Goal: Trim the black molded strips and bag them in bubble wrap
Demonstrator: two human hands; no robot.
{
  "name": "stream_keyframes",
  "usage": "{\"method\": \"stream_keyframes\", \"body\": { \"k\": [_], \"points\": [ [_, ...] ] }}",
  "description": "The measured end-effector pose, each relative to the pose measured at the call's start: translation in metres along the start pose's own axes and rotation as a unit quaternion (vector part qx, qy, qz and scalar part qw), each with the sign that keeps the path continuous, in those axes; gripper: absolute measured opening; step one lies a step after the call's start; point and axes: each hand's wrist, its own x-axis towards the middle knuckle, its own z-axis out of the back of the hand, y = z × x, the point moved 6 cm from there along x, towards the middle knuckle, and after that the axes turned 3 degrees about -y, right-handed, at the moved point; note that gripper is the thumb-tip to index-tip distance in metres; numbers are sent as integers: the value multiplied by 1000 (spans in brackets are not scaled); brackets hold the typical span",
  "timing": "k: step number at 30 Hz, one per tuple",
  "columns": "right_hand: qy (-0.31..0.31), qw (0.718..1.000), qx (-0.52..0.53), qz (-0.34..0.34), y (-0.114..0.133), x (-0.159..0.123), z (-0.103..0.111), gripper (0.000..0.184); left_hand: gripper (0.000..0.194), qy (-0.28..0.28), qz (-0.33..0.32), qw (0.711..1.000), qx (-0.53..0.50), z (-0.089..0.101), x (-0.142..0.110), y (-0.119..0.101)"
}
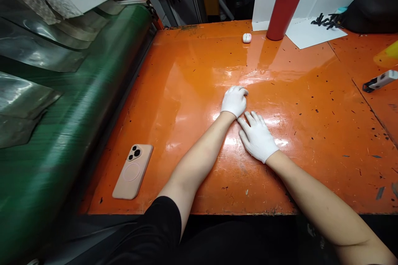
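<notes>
My left hand [234,101], in a white glove, rests on the orange tabletop [192,74]. Its fingers are bent and slightly apart, with the tips partly out of sight, and I see nothing in it. Just nearer and to the right, my right hand [258,137], gloved in white too, lies flat on the same surface with its fingers spread. It holds nothing. The fingertips of the right hand are close to the left wrist. A pink phone [132,172] lies camera side up to the left of my left forearm.
Along the left edge runs a green conveyor belt [93,91] under clear plastic strips [40,54]. At the back stand a red bottle [287,4] and a small white earbud case [246,38]. White paper [306,35], a black pouch [370,12] and a utility knife [381,80] are on the right.
</notes>
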Motion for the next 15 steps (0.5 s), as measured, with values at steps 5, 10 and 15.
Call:
{"method": "stream_keyframes", "body": {
  "k": [5, 10, 15],
  "points": [
    [4, 1000, 2, -3, -1, 0, -2, 54, 37, 2, 3, 1000, -3, 1, 0, 0],
    [8, 1000, 3, -2, 0, 0, -1, 54, 37, 1, 1, 1000, -4, 0, 0, 0],
    [-1, 1000, 3, -2, 0, 0, 0, 54, 37, -4, 0, 1000, -4, 0, 0, 1]
  ]
}}
